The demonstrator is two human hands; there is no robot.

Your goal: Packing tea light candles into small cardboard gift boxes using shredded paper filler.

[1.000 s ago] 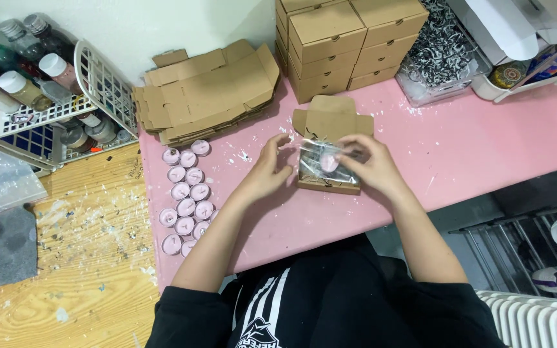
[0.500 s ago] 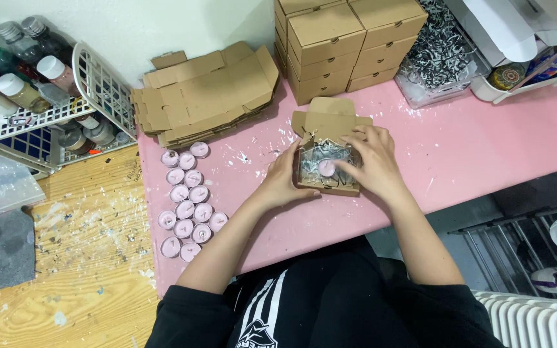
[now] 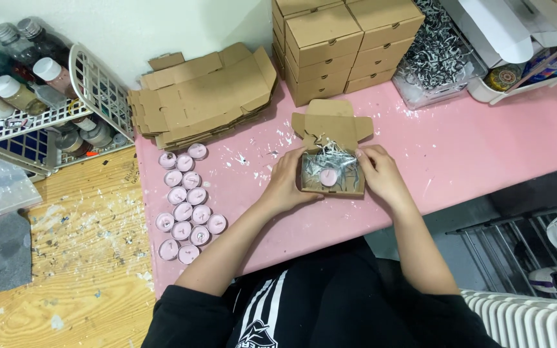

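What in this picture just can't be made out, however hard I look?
Head view only:
- Bottom of the open box: hidden by shredded paper.
- Left hand and right hand fingertips: partly hidden against the box walls.
- Contents of the closed boxes: sealed.
- Bottles, top left: cut off by the edge.

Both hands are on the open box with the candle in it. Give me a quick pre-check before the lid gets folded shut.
1. Pink candle sits inside the open box: ok.
2. Shredded paper all inside the walls: not ok, strands stick up at the back.
3. Lid flap open and unobstructed: ok.
4. Left hand and right hand steady the box sides: ok.
5. Candle wick upright: cannot tell.
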